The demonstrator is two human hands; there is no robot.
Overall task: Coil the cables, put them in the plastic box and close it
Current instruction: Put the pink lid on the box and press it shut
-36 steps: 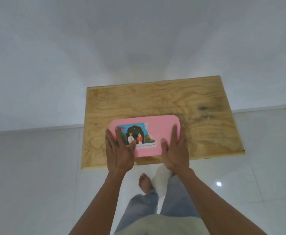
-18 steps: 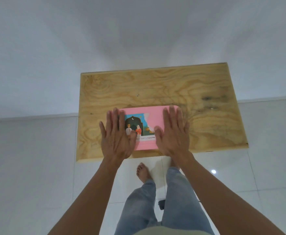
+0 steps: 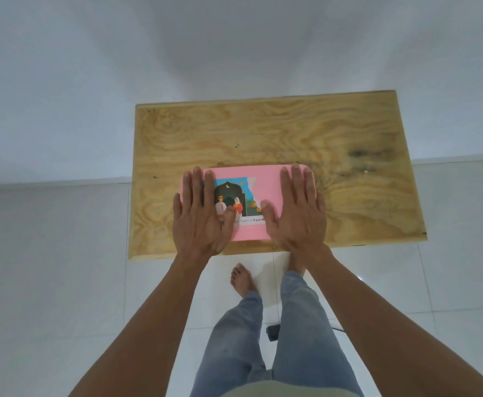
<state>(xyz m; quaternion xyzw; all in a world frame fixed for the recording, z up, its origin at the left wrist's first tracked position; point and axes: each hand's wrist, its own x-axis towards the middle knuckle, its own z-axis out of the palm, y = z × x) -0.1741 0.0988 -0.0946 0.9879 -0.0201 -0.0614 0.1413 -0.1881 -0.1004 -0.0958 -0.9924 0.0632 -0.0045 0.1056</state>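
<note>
CHANGE, vs. approx. 1 s ago: both hands have slid forward over the pink lid [image 3: 259,184], from its near edge to further along the lid. Left hand [image 3: 200,216] now lies flat on the lid's left end, fingers straight, tips at the far-left corner, thumb over the printed sticker [image 3: 234,203]. Right hand [image 3: 297,213] lies flat on the lid's right end, fingers straight, tips at the far-right corner. Neither hand grasps anything; both are spread, palms down, touching the lid. Whether they bear down hard: can't tell.

MEANING (judgement): lid is on, hands pressing to seat it all round. Task looks near its end; closing step in hand. No cables visible, presumably inside the box; contents hidden, so unconfirmed. Whether the lid has fully snapped shut: can't tell.

LOCATION: box sits under and between both hands, on the near-centre part of the desk [image 3: 263,130], close to its near edge.

COUNT, L to R:
- hands: 2 (1 left, 1 right)
- plastic box w/ pink lid: 1
- sticker on lid: 1, between the hands, nearer left
- desk, plywood top: 1
- loose cables on desk: 0 seen
- small dark item on floor [image 3: 272,332], below the hands: 1, too small to identify
</note>
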